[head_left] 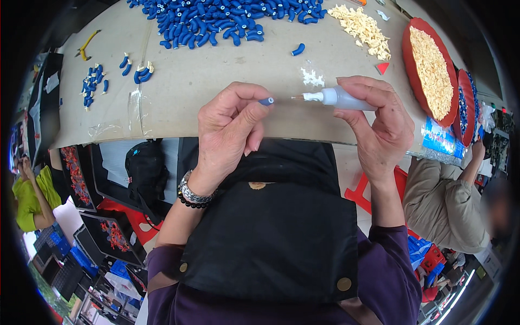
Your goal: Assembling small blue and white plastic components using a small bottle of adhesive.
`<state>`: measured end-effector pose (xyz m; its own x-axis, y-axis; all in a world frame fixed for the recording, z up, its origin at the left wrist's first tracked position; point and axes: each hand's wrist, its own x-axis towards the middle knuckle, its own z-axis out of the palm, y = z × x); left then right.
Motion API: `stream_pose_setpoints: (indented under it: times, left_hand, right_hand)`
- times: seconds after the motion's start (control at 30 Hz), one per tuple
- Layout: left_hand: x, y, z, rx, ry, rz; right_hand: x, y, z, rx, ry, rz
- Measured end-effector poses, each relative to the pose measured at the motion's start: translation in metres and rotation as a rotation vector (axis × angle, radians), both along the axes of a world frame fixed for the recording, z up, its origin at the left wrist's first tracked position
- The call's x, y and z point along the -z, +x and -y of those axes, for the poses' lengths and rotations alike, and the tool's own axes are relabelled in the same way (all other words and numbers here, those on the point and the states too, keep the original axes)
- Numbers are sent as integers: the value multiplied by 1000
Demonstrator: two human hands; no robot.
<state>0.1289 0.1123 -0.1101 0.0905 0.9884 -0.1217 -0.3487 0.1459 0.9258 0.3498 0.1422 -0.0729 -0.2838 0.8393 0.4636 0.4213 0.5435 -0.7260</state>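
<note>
My left hand pinches a small blue curved piece between thumb and fingers, its pale round end facing right. In my right hand is a translucent squeeze bottle with a white collar and a thin needle tip. The bottle lies nearly level, its tip pointing at the blue piece, with a gap between them. Just beyond the bottle, a white smear marks the table. One loose blue piece rests farther back.
A big heap of blue pieces covers the far table. Cream-coloured bits are piled at back right and fill a red tray. Blue pieces with cream tips and yellow pliers lie left. Another person sits at right.
</note>
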Motion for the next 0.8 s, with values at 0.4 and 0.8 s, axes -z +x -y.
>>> stream_pose_setpoints:
  times: [0.4, 0.8]
  left_hand:
    - [2, -1, 2, 36, 45, -65]
    - [4, -3, 1, 46, 46, -49]
  right_hand:
    - [-1, -9, -2, 33, 106, 60]
    - [-1, -11, -3, 25, 89, 80]
